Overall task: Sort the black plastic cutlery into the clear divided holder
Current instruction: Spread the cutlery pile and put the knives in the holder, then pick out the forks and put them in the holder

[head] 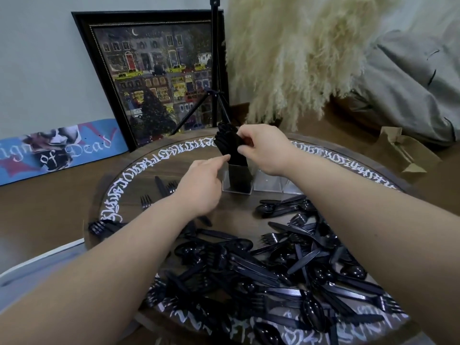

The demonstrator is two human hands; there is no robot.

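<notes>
1. While the right hand [263, 148] sits just above frame centre, its fingers are curled round the top of a bunch of black plastic forks [227, 143] standing tines-up; grip is closed on the bunch.
2. Bunch stands in the leftmost compartment of the clear divided plastic holder [267, 183], slightly above centre. The compartments to its right look see-through; contents cannot be told.
3. Left hand [201, 188], left of centre, holds nothing. Index finger extended, tip touching or just beside the fork bunch low down; which one I cannot tell. Other fingers loosely curled.
4. Holder stands on a round dark wooden tabletop with white calligraphy round its rim [149, 163].
5. Loose pile of black plastic forks, spoons and knives [286, 265] covers the lower centre and lower right of the tabletop, pieces overlapping every way.
6. A few stray black forks [145, 201] lie at centre left near the tabletop edge, apart from the pile.
7. Upper left to centre: dark-framed night street-scene painting [159, 78] leaning on the wall.
8. Left edge: blue skateboard deck with white lettering [54, 153] on the floor.
9. Black tripod [216, 70] stands in front of the painting's right side.
10. Top right: cream fluffy pampas plumes [298, 53]; grey fabric heap [410, 80] further right.
</notes>
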